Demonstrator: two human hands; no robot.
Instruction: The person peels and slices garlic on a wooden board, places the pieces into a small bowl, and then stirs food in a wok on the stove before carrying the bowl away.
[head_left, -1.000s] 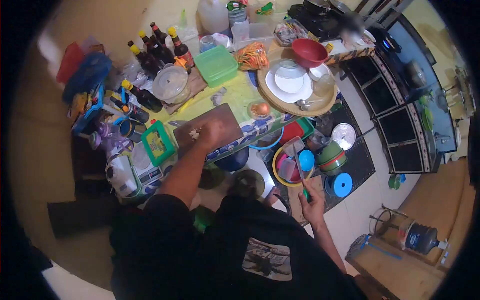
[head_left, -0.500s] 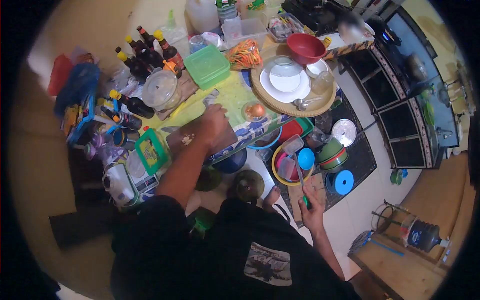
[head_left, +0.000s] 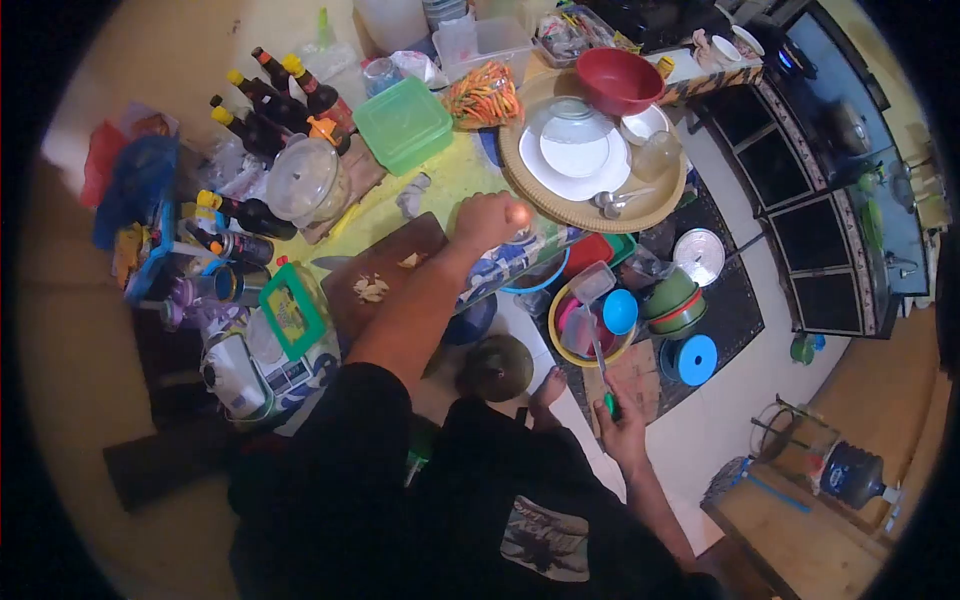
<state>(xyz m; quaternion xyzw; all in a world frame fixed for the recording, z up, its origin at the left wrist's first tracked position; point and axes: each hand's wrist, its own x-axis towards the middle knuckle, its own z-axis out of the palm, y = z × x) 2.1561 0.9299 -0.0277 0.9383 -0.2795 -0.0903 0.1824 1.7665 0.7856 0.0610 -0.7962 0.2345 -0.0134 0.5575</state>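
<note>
My left hand [head_left: 484, 222] reaches across the table with its fingers closed around an onion [head_left: 518, 214]. Part of a small clear bowl [head_left: 522, 234] shows just under the onion. Lower right, my right hand [head_left: 624, 428] grips a knife by its green handle [head_left: 611, 404], the blade [head_left: 597, 345] pointing away from me. Left of my left forearm lies a brown cutting board [head_left: 345, 312], bearing small pale chopped pieces [head_left: 371, 289] and one larger piece [head_left: 410, 261]. A crumpled grey cloth or wrapper [head_left: 412, 195] rests beyond the board.
Dark bottles [head_left: 262, 100] with yellow caps stand at the back left, near a green lidded container [head_left: 403, 130]. Bagged chilies [head_left: 483, 95] lie beside a woven tray [head_left: 640, 219] of plates and a red bowl [head_left: 622, 80]. A yellow-rimmed basin [head_left: 556, 345] of dishes sits below.
My left hand has moved right from the cutting board to the onion and closed on it. My right hand still holds the knife. The view has shifted slightly.
</note>
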